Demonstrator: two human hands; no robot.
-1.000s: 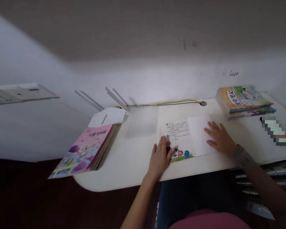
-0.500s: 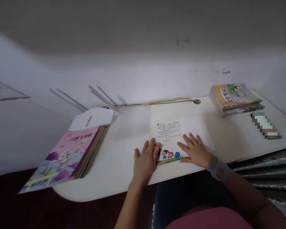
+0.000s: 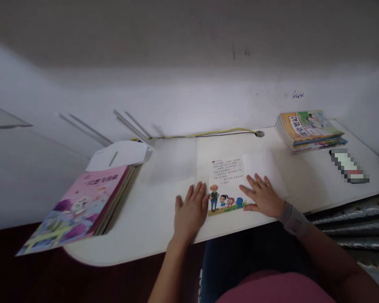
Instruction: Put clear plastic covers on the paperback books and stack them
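Observation:
An open picture book (image 3: 228,179) lies flat on the white desk (image 3: 151,219), with text above and cartoon figures at its lower edge. My left hand (image 3: 189,210) rests flat on the desk, fingers spread, touching the book's left edge. On the book's lower right part lies my right hand (image 3: 262,197), palm down and fingers apart, near a blank white page (image 3: 262,168). A grey band wraps that wrist. Neither hand holds anything.
A stack of pink-covered books (image 3: 82,206) overhangs the desk's left edge, with white paper (image 3: 118,153) behind it. Another book stack (image 3: 309,130) sits at the back right beside a blurred object (image 3: 347,165). A yellow cable (image 3: 208,134) runs along the wall.
My left hand slid left off the page onto the desk, uncovering the cartoon figures. My right hand came down from the blank page to the book's lower right. The view shifted left.

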